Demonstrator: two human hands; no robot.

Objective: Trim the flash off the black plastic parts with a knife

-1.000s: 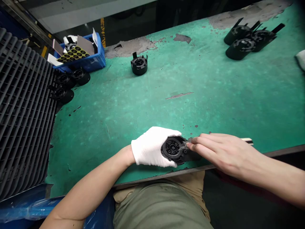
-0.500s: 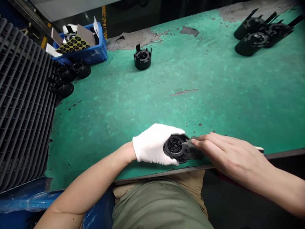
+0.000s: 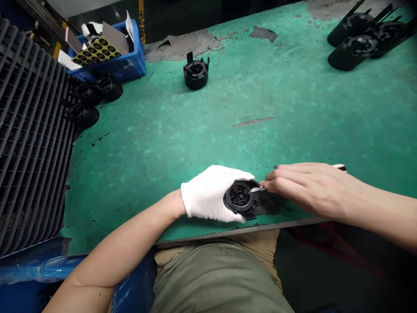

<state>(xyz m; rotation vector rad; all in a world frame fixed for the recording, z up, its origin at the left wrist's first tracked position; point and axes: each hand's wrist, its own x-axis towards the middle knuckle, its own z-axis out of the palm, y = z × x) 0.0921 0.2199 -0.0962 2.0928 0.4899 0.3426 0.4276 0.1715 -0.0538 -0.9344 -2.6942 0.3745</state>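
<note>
My left hand, in a white glove, is wrapped around the left side of a round black plastic part near the table's front edge. The part's ribbed, ringed face is turned up. Bare and closed, my right hand grips a knife whose pale, narrow blade reaches the part's right rim. Most of the handle is covered by the fingers; its light end sticks out behind the hand. Whether the blade tip touches the rim or hovers over it, I cannot tell.
On the green worktable stands one black housing at the back. Several taller black housings are at the far right, others at the left. A blue bin holds sticker sheets and cards. Grey grille racks line the left.
My right hand has risen slightly and turned, changing the knife's angle at the rim. My left hand keeps its hold on the black part. The whole view has shifted a little.
</note>
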